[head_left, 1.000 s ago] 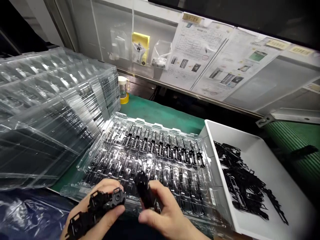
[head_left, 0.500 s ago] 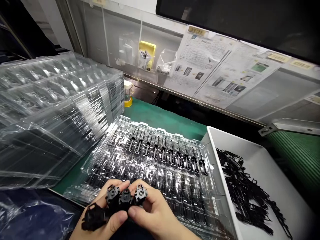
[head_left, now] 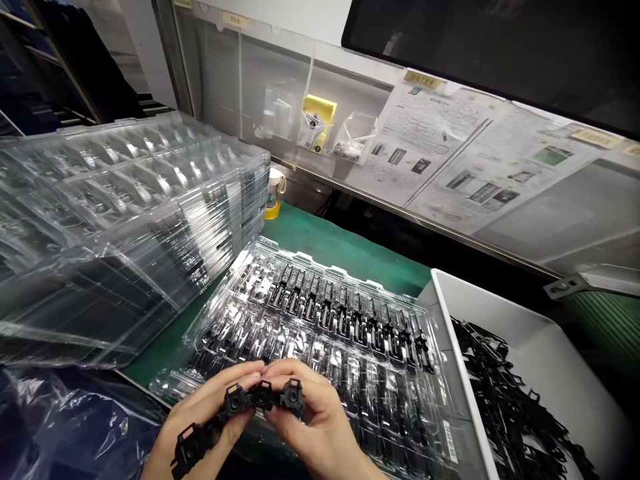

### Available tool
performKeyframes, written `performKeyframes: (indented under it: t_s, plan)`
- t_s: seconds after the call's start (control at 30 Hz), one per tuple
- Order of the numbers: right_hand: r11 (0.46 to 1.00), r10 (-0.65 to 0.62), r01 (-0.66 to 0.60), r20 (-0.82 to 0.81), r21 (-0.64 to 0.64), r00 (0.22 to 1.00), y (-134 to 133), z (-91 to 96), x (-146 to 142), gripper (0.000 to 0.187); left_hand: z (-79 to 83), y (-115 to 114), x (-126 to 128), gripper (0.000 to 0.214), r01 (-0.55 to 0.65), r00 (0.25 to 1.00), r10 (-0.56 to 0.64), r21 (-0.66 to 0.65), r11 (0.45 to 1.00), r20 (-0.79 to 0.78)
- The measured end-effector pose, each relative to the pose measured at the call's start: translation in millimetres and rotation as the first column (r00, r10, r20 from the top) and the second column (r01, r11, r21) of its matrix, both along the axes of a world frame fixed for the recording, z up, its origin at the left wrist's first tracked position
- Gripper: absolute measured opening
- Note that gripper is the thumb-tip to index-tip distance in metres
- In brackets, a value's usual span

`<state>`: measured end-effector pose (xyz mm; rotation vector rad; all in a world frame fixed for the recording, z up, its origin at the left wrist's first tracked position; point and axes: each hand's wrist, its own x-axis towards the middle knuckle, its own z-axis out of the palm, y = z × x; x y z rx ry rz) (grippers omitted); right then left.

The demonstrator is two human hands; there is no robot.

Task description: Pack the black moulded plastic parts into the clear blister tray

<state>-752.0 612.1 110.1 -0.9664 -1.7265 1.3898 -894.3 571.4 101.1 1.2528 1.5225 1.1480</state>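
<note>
Several black plastic parts (head_left: 235, 399) with small square frames at their ends are gathered between my two hands, end-on to me. My left hand (head_left: 200, 420) is closed around most of them, and one sticks out low by its thumb. On the right, my right hand (head_left: 320, 420) pinches the rightmost black part (head_left: 293, 397) between thumb and fingers. Both hands' fingertips nearly meet over the front edge of a clear plastic tray (head_left: 305, 259). In the tray's far row sit black parts (head_left: 343, 313) side by side. The hands cover part of its near side.
A tall stack of clear trays (head_left: 140, 220) stands left. A white bin (head_left: 450, 293) at right holds a heap of loose black parts (head_left: 515, 393). Behind are a cup with a yellow base (head_left: 273, 210) and posted sheets (head_left: 425, 133). Blue plastic wrap (head_left: 65, 427) lies lower left.
The view has shifted, so the surroundings sit further right and slightly lower. In my hands, the black parts have turned and spread slightly, their frame ends now facing me more squarely.
</note>
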Motion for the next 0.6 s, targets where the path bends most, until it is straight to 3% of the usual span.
performKeyframes:
  t_s: [0.17, 0.27, 0.3, 0.37, 0.43, 0.47, 0.53, 0.6]
  plan:
    - [0.994, -0.003, 0.0, -0.028, -0.106, 1.0, 1.9, -1.5, -5.7, 0.016, -5.6, 2.9, -10.4, 0.021, -0.003, 0.999, 0.005, -0.065, 0.998, 0.042]
    - [0.995, -0.01, 0.017, 0.064, -0.102, 0.998, 15.1, 2.2, -8.0, 0.01, -8.9, 7.3, -17.3, 0.02, -0.115, 0.965, 0.166, -0.244, 0.963, 0.202]
    - [0.999, -0.037, 0.04, 0.089, -0.034, 0.995, 23.5, 2.9, -9.2, 0.008, -9.3, 9.1, -19.6, 0.019, -0.163, 0.93, 0.244, -0.288, 0.944, 0.276]
    - [0.965, -0.137, 0.099, 0.144, 0.244, 0.98, 46.8, 0.9, -13.3, 0.01, -8.7, 12.7, -24.3, 0.019, -0.236, 0.814, 0.38, -0.348, 0.908, 0.439]
    - [0.834, -0.238, 0.091, 0.204, 0.545, 0.95, 76.3, -7.1, -20.6, 0.016, -7.8, 14.9, -29.4, 0.022, -0.232, 0.69, 0.452, -0.419, 0.878, 0.565]
    - [0.791, -0.253, 0.057, 0.242, 0.609, 0.937, 91.7, -13.1, -25.3, 0.017, -7.9, 15.2, -32.2, 0.024, -0.203, 0.623, 0.492, -0.482, 0.852, 0.608]
    - [0.755, -0.233, -0.042, 0.327, 0.654, 0.916, 120.0, -27.1, -35.3, 0.02, -10.4, 13.9, -38.4, 0.024, -0.108, 0.521, 0.546, -0.584, 0.804, 0.656]
    - [0.739, -0.184, -0.152, 0.413, 0.657, 0.892, 140.9, -40.6, -43.9, 0.029, -15.5, 11.0, -44.8, 0.022, -0.031, 0.501, 0.541, -0.611, 0.791, 0.675]
